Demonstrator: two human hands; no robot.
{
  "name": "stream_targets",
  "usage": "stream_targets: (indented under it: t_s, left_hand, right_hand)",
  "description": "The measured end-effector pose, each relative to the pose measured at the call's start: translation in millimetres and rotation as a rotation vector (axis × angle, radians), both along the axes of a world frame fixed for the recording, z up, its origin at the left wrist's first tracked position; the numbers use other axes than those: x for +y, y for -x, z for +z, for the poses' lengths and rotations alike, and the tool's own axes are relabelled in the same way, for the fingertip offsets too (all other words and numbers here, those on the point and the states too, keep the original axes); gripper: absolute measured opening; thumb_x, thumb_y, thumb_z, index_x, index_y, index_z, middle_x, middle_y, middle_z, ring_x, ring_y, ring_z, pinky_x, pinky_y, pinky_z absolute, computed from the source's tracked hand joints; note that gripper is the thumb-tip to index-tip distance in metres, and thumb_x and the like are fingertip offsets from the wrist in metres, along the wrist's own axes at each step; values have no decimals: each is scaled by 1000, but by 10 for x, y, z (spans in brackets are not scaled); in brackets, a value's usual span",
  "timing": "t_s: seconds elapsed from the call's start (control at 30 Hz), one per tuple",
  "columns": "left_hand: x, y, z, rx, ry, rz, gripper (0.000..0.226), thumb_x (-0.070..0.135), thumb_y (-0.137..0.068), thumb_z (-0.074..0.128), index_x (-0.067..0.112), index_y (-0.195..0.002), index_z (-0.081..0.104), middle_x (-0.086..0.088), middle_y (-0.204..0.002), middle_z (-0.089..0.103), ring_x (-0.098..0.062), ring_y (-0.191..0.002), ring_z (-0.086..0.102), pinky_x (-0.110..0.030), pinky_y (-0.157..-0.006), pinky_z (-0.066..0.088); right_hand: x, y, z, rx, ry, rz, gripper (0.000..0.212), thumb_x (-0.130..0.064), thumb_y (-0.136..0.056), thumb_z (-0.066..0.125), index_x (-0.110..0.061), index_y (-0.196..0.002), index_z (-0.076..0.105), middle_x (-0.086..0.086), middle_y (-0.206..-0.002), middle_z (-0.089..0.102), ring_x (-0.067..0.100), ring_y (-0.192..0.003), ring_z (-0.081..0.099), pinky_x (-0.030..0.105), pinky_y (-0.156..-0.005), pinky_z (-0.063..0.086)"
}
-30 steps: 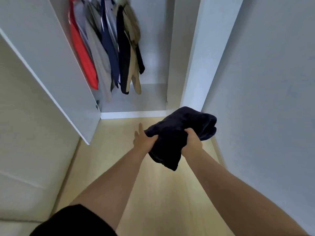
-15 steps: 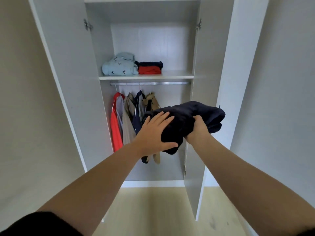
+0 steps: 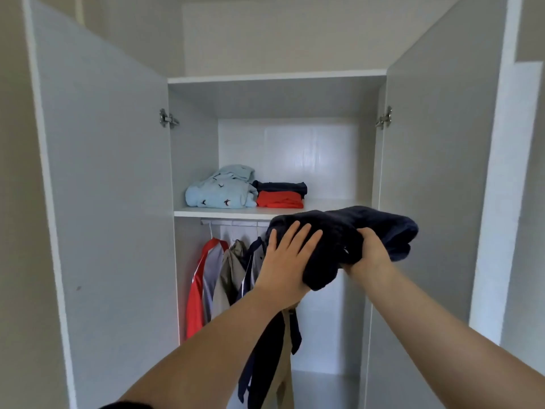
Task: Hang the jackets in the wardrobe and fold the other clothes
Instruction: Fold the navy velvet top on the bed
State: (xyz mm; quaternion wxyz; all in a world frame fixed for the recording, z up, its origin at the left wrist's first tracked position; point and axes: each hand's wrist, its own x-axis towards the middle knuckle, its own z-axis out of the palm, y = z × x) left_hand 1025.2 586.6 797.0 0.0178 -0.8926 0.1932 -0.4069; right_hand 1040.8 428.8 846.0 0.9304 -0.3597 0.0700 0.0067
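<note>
A folded dark navy garment is held up in front of the open wardrobe, just below the level of its shelf. My right hand grips the garment from beneath, fingers curled into the cloth. My left hand lies flat against its left side with straight fingers. On the shelf sit a folded light blue top with a bird print and a small stack of a navy piece on a red one. Several jackets hang from the rail below.
Both white wardrobe doors stand wide open, the left door and the right door. The right part of the shelf shows bare white board. A grey wall lies to the far right.
The view has tilted up from the floor to the shelf. Both hands lifted the navy garment toward the shelf, and my left hand went from a grip to a flat press.
</note>
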Motion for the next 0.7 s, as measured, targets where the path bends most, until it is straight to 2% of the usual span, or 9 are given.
stream_targets:
  t_s: [0.03, 0.1, 0.17, 0.2, 0.33, 0.53, 0.7]
  left_hand:
    - [29, -216, 83, -23, 2, 2, 85, 47, -84, 58, 22, -152, 14, -3, -157, 20, -22, -147, 6, -52, -117, 0]
    - [111, -624, 228, -88, -2, 3, 84, 43, -81, 65, 17, -150, 24, -4, -152, 32, -25, -145, 18, -53, -117, 8]
    - [200, -986, 325, -166, -12, -18, 81, 37, -75, 73, 12, -144, 38, -7, -143, 45, -28, -139, 33, -55, -116, 17]
    - [249, -1166, 364, -212, -21, -39, 79, 34, -70, 77, 10, -139, 46, -8, -137, 52, -30, -134, 40, -56, -113, 23]
    - [460, -1952, 585, -319, -59, -105, 72, 28, -58, 85, 6, -122, 60, -11, -125, 60, -33, -124, 51, -59, -106, 34]
    - [719, -3256, 1006, -384, -142, -241, 49, 13, -69, 75, 0, -115, 62, -17, -131, 57, -35, -129, 47, -54, -107, 36]
    - [800, -4402, 1539, -281, -201, -251, 50, 28, -75, 75, 0, -114, 61, -16, -132, 57, -33, -129, 48, -46, -109, 30]
  right_hand:
    - [22, -237, 69, -30, 6, 11, 28, -15, -83, 54, -12, -111, 58, 4, -98, 66, 23, -89, 63, 34, -64, 54]
    - [89, -664, 197, -83, 18, 25, 17, -11, -84, 52, -12, -100, 57, 2, -81, 61, 19, -72, 59, 26, -49, 48]
    - [162, -1020, 270, -121, 25, 36, 6, -9, -84, 51, -13, -84, 55, 1, -68, 59, 17, -61, 56, 22, -43, 44]
    - [198, -1190, 296, -136, 24, 40, 7, -10, -84, 51, -13, -80, 55, 1, -64, 60, 16, -59, 56, 21, -42, 45]
    - [330, -1872, 411, -222, 14, 27, 12, -11, -86, 51, -14, -77, 58, 0, -57, 62, 14, -48, 60, 21, -43, 46]
    - [488, -3027, 668, -351, -18, -42, 14, -11, -84, 49, -14, -76, 60, 1, -68, 65, 16, -56, 63, 23, -52, 52]
    - [524, -4053, 1097, -377, -45, -118, 13, -6, -82, 45, -11, -80, 57, 4, -73, 65, 21, -66, 64, 30, -68, 55]
